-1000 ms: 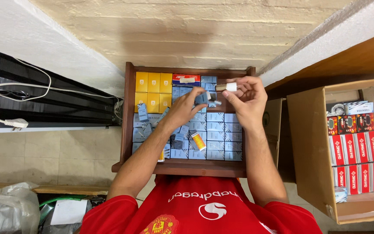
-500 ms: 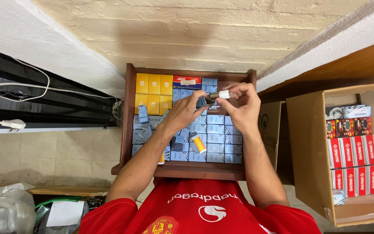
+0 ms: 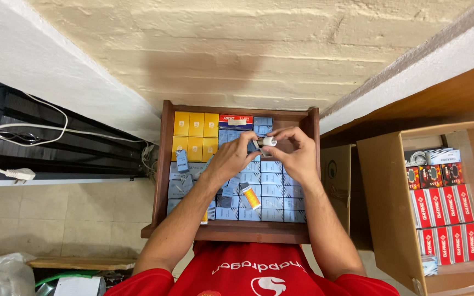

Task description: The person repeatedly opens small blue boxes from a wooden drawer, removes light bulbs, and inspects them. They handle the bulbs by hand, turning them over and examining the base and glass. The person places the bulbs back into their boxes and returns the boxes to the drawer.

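Beneath a rough cream-painted wall, a dark wooden drawer is seen from above, pulled out towards a person in a red shirt. To the right, an open cardboard carton is stood on the floor, filled with rows of red and white boxes. To the left, a black unit is set against the wall, with white cables draped over it and a white plug at their near end. In the near left corner, a crumpled clear plastic bag is seen.

The drawer is packed with small cartons: yellow boxes are grouped at its far left, pale blue boxes are laid in rows across the middle and right, and a red and blue box is placed along the far edge. A small orange and white box is lying tilted on the blue rows, near the middle.

Both forearms are stretched over the drawer. A small white cylindrical part is held above the far middle of the drawer, between the two hands. It is pinched by the fingertips of the left hand from the left and gripped by the curled fingers of the right hand from the right. What the part is exactly cannot be told.
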